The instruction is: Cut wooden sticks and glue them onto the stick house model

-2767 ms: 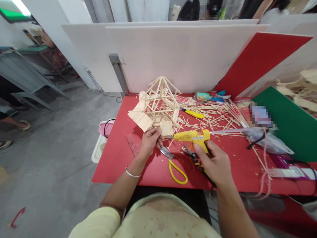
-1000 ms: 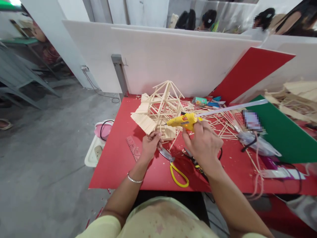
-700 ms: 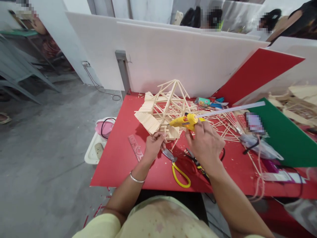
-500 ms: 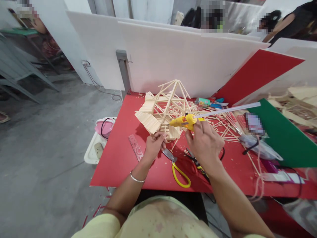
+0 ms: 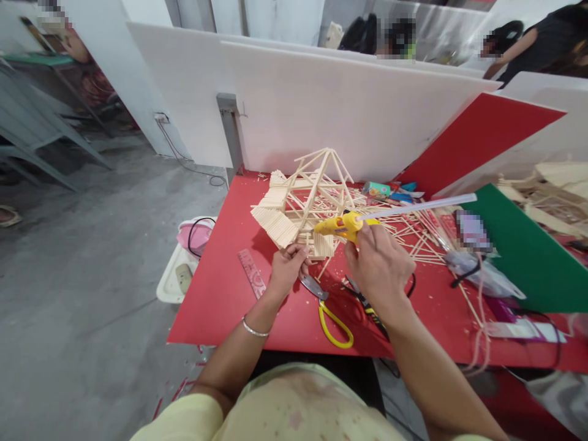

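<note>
My right hand point(image 5: 381, 260) is closed round a yellow hot glue gun point(image 5: 340, 226), with a long clear glue stick point(image 5: 418, 207) jutting from its back. The gun's nozzle points left, at the lower front of a house model point(image 5: 275, 226) built from thin wooden sticks. My left hand point(image 5: 289, 266) pinches the model's front edge, below its slatted roof panel; whether a loose stick is between the fingers is hidden. Yellow-handled scissors point(image 5: 335, 324) lie just below my left hand. Pliers point(image 5: 367, 303) rest under my right wrist.
A clear ruler point(image 5: 251, 274) lies on the red tabletop point(image 5: 211, 306), left of my hand. Loose sticks point(image 5: 413, 236) spread to the right, near a plastic bag point(image 5: 482, 269) and a green board point(image 5: 528, 251). White boards point(image 5: 358, 110) stand behind. A white tub point(image 5: 172, 275) is on the left.
Almost nothing differs. The rear end of the glue stick has dipped slightly and shifted a little left, while both hands stay in nearly the same place.
</note>
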### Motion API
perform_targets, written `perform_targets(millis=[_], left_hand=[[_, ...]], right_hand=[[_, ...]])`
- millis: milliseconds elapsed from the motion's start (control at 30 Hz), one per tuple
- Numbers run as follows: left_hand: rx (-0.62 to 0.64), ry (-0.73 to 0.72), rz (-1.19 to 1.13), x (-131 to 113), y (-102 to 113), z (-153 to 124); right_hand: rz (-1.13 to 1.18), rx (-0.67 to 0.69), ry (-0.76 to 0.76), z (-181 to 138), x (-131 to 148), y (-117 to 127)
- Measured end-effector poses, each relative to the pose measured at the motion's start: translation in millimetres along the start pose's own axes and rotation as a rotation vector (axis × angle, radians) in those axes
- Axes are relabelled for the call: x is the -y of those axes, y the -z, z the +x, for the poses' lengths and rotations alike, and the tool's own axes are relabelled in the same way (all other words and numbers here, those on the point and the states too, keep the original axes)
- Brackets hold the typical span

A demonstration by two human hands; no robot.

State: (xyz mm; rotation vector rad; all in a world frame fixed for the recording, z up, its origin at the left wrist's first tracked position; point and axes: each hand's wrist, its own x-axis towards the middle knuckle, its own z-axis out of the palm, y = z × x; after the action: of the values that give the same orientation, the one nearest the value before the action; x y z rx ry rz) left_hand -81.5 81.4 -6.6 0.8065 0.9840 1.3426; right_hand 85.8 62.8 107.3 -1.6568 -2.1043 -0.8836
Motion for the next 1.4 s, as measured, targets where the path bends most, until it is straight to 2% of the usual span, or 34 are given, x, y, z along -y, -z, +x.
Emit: perform_targets(millis=[433, 767, 1100, 1400], left_hand=[[-0.004, 0.007, -0.005, -1.6, -2.2, 1.2], [0.006, 0.04, -0.016, 1.5, -6.9, 3.0], [0.008, 0.085, -0.061, -0.7, -10.5, 5.5], [0.081, 0.133, -0.154, -4.3, -10.7, 4.7]], right_hand=[[0.042, 0.008, 0.005, -8.8, -0.7, 1.6], [0.086, 0.009, -0.065, -16.1, -3.4, -0.4], [0.085, -0.017, -0.088, -11.2, 0.6, 2.8], [0.071, 0.028, -0.093, -10.2, 1.2, -0.6]])
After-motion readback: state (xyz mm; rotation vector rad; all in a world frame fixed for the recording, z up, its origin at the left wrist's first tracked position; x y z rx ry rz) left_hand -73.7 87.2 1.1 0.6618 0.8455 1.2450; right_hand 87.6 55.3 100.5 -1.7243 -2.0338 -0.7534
